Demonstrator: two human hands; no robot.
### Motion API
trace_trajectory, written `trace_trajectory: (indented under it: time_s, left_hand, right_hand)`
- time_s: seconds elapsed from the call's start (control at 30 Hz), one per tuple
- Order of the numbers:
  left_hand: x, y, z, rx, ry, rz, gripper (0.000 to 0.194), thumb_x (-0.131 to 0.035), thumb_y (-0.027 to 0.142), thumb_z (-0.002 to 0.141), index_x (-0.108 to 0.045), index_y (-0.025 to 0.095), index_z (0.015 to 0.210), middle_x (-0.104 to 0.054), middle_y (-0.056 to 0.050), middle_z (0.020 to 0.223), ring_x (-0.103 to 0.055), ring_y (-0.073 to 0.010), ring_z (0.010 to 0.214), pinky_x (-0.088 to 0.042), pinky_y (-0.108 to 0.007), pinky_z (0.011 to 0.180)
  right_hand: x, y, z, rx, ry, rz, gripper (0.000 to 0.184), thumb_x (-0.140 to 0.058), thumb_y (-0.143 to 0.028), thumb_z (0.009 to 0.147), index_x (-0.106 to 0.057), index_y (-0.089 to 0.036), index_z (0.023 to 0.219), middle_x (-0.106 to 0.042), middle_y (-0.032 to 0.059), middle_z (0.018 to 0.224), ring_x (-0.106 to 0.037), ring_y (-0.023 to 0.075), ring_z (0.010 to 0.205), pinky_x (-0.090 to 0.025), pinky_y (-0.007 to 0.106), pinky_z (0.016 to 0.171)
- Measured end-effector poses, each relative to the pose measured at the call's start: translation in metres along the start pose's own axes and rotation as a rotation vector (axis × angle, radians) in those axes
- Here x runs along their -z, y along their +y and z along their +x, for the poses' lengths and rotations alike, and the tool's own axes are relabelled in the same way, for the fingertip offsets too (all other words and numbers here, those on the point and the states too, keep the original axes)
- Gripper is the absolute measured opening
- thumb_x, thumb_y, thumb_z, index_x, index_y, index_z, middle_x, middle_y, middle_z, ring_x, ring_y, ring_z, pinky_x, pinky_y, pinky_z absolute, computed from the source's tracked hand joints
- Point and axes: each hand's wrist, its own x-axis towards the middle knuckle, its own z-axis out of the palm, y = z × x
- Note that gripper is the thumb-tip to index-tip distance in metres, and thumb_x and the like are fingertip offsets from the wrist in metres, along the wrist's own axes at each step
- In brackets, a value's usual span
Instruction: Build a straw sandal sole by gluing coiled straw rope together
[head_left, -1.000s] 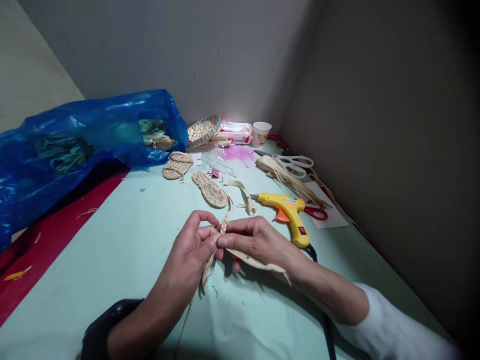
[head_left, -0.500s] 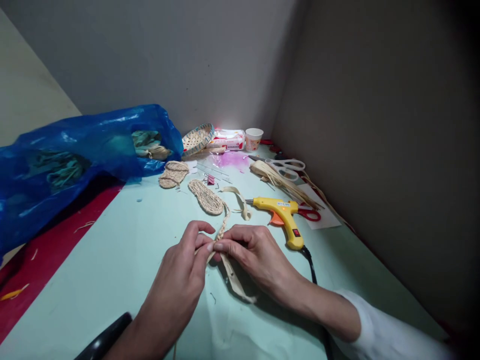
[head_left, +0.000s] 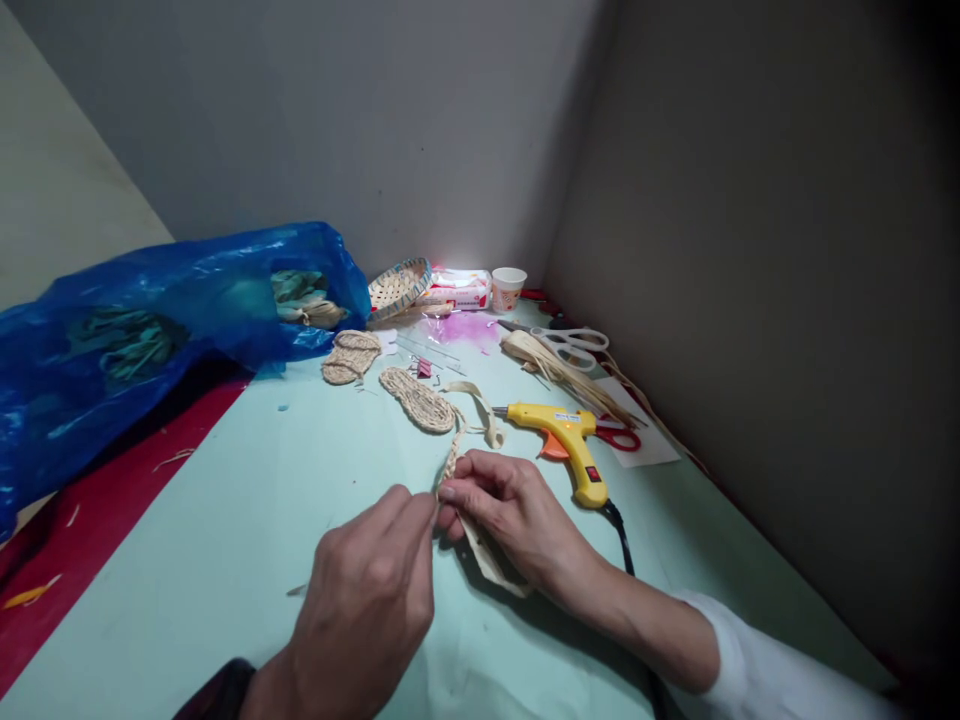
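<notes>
A thin braid of pale corn husk runs toward me from a coiled, sole-shaped woven piece lying on the table. My right hand pinches the near end of this braid between thumb and fingers. A loose flat husk strip hangs out below that hand. Close beside it, my left hand is closed with its back to me, fingertips at the braid's end. A husk tip pokes out at its left side; the rest of what it grips is hidden by the hand.
A yellow glue gun lies right of the hands, its black cord running toward me. Behind are white-handled scissors, a husk bundle, a second woven sole, a basket and a paper cup. A blue bag fills the left.
My left hand has turned over, its back now facing me, and its fingers have closed. The right hand keeps its pinch on the braid; the loose strip below it has shifted.
</notes>
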Motion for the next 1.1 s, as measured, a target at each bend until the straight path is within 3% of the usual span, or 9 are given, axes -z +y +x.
trace_trajectory:
  time_s: [0.13, 0.33, 0.6, 0.77, 0.83, 0.9, 0.97, 1.03, 1.1]
  left_hand:
    - [-0.004, 0.005, -0.001, -0.071, 0.013, 0.048, 0.026, -0.048, 0.004, 0.089, -0.058, 0.020, 0.071, -0.054, 0.002, 0.057, -0.053, -0.0155, 0.045, -0.039, -0.031, 0.049]
    - [-0.002, 0.012, -0.001, -0.206, 0.062, 0.334, 0.025, -0.047, -0.001, 0.083, -0.059, 0.020, 0.077, -0.055, 0.002, 0.055, -0.057, -0.0187, 0.045, -0.039, -0.035, 0.051]
    - [-0.022, 0.020, -0.010, -0.242, -0.079, 0.455, 0.035, -0.038, -0.007, 0.072, -0.062, 0.012, 0.090, -0.063, -0.004, 0.064, -0.063, -0.0221, 0.052, -0.047, -0.034, 0.052]
    - [-0.013, 0.017, -0.005, -0.226, -0.040, 0.060, 0.022, -0.046, 0.005, 0.087, -0.062, 0.019, 0.080, -0.062, -0.003, 0.067, -0.062, -0.0209, 0.061, -0.047, -0.032, 0.059]
    - [-0.002, 0.010, 0.003, -0.100, 0.069, -0.120, 0.019, -0.051, 0.009, 0.092, -0.062, 0.019, 0.082, -0.062, -0.001, 0.069, -0.059, -0.0179, 0.064, -0.045, -0.030, 0.062]
    - [0.007, 0.003, 0.013, 0.196, 0.107, -0.229, 0.014, -0.052, 0.017, 0.095, -0.065, 0.020, 0.091, -0.067, -0.004, 0.083, -0.063, -0.0189, 0.077, -0.046, -0.031, 0.072]
    - [0.010, -0.003, 0.022, 0.502, -0.118, -0.495, 0.016, -0.057, 0.034, 0.094, -0.065, 0.021, 0.099, -0.069, -0.005, 0.095, -0.063, -0.0189, 0.079, -0.047, -0.031, 0.071]
    - [0.009, -0.006, 0.027, 0.626, -0.360, -0.869, 0.022, -0.057, 0.040, 0.093, -0.062, 0.021, 0.103, -0.066, -0.002, 0.087, -0.061, -0.0171, 0.077, -0.047, -0.030, 0.072]
    - [0.004, -0.006, 0.026, 0.722, -0.480, -1.120, 0.025, -0.057, 0.044, 0.094, -0.060, 0.022, 0.105, -0.057, 0.002, 0.077, -0.052, -0.0132, 0.067, -0.042, -0.025, 0.062]
  right_hand:
    - [-0.003, -0.001, 0.001, -0.084, -0.004, 0.096, 0.024, -0.062, -0.029, 0.089, -0.063, -0.015, 0.070, -0.062, -0.0004, 0.062, -0.051, 0.0096, 0.054, -0.038, 0.022, 0.054]
    - [-0.003, -0.002, 0.002, -0.094, 0.040, 0.071, 0.025, -0.066, -0.032, 0.085, -0.064, -0.014, 0.067, -0.053, -0.0032, 0.058, -0.040, 0.0086, 0.054, -0.030, 0.022, 0.052]
    - [-0.010, 0.004, 0.004, -0.104, 0.049, 0.122, 0.023, -0.069, -0.035, 0.078, -0.063, -0.015, 0.068, -0.054, -0.0021, 0.061, -0.044, 0.0102, 0.058, -0.034, 0.024, 0.056]
    - [-0.004, 0.003, 0.005, -0.082, 0.089, 0.116, 0.022, -0.067, -0.035, 0.080, -0.061, -0.016, 0.071, -0.062, 0.0004, 0.064, -0.045, 0.0103, 0.054, -0.033, 0.023, 0.052]
    - [-0.001, 0.002, 0.005, -0.056, 0.090, 0.100, 0.020, -0.067, -0.032, 0.081, -0.062, -0.015, 0.070, -0.062, -0.0001, 0.061, -0.042, 0.0095, 0.053, -0.031, 0.023, 0.052]
    - [0.001, 0.002, 0.004, -0.028, 0.067, 0.093, 0.018, -0.066, -0.028, 0.082, -0.063, -0.015, 0.070, -0.062, -0.0004, 0.061, -0.042, 0.0094, 0.055, -0.032, 0.022, 0.054]
    - [0.000, 0.002, 0.003, -0.006, 0.012, 0.106, 0.017, -0.064, -0.028, 0.085, -0.063, -0.016, 0.072, -0.062, -0.0006, 0.062, -0.048, 0.0104, 0.057, -0.037, 0.022, 0.058]
    - [0.000, 0.002, 0.002, 0.011, -0.064, 0.125, 0.017, -0.059, -0.028, 0.089, -0.061, -0.018, 0.075, -0.062, -0.0010, 0.062, -0.056, 0.0128, 0.061, -0.044, 0.024, 0.064]
    - [0.001, 0.001, 0.001, 0.028, -0.116, 0.124, 0.015, -0.058, -0.026, 0.090, -0.060, -0.018, 0.077, -0.062, -0.0011, 0.066, -0.059, 0.0143, 0.066, -0.047, 0.025, 0.067]
